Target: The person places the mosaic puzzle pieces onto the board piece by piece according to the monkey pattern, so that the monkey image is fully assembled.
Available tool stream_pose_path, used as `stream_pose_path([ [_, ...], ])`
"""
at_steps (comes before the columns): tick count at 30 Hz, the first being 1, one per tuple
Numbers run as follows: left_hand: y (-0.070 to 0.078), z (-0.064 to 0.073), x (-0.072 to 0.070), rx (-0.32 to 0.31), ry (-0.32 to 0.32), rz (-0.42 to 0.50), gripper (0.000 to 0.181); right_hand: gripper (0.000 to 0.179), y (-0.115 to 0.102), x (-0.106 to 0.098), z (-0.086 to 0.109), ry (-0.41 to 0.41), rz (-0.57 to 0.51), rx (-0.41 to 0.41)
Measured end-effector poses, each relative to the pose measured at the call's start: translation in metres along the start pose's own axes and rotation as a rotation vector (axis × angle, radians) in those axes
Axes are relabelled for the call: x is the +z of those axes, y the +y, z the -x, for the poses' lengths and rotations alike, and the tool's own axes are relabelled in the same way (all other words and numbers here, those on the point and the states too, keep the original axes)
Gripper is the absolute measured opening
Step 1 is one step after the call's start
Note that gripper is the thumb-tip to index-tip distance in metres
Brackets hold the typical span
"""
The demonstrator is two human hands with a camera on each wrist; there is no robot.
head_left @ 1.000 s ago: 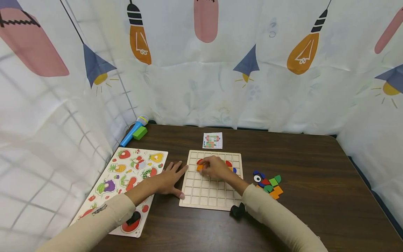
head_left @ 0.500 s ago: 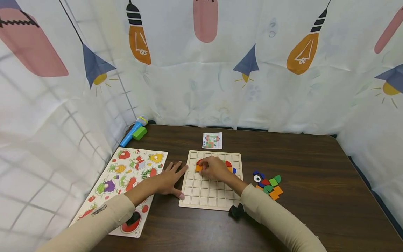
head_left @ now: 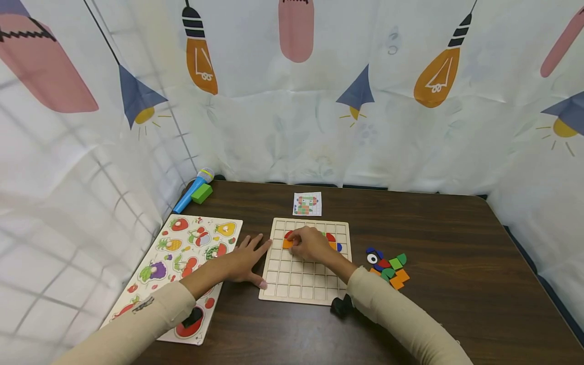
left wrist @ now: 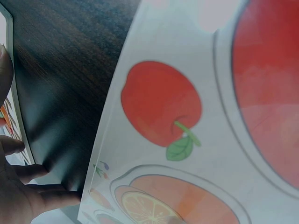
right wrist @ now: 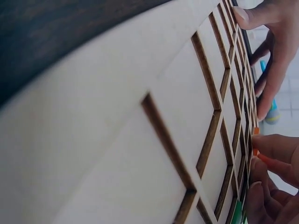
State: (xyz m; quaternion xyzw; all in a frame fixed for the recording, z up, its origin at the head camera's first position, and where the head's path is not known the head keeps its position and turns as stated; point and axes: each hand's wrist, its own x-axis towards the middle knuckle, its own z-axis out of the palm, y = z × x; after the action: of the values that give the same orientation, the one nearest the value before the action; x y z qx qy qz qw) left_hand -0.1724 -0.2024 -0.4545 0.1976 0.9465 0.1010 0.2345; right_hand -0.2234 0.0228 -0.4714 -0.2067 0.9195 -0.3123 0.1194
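Note:
My right hand (head_left: 312, 244) is over the upper part of a wooden grid board (head_left: 303, 289), its thumb and fingers pinching an orange tile (head_left: 287, 244) at the board's left side. Just above that tile lies a red piece (head_left: 288, 234), partly covered by the fingers. Another red piece (head_left: 330, 237) and a blue piece (head_left: 339, 247) show right of the hand; pieces between are hidden. My left hand (head_left: 244, 261) spreads its fingers beside the board, the thumb and a fingertip at its left edge. In the right wrist view, the orange tile (right wrist: 255, 132) meets the fingertips.
Loose coloured pieces (head_left: 388, 272) lie right of the board. Behind it is a small printed pattern card (head_left: 307, 204). A fruit-picture board (head_left: 182, 253) lies under the left forearm. A blue toy microphone (head_left: 189, 195) and a green block (head_left: 202, 193) stand at the back left.

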Motion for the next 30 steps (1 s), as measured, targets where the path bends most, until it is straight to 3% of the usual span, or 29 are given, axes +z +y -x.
stream_pose_path([
  [21, 0.000, 0.000, 0.000, -0.002, 0.002, 0.007, 0.111, 0.022, 0.002, -0.002, -0.001, 0.029, 0.020, -0.011],
  [30, -0.002, -0.002, 0.002, -0.004, -0.006, -0.001, 0.111, 0.020, 0.025, -0.024, 0.010, -0.013, -0.031, -0.103],
])
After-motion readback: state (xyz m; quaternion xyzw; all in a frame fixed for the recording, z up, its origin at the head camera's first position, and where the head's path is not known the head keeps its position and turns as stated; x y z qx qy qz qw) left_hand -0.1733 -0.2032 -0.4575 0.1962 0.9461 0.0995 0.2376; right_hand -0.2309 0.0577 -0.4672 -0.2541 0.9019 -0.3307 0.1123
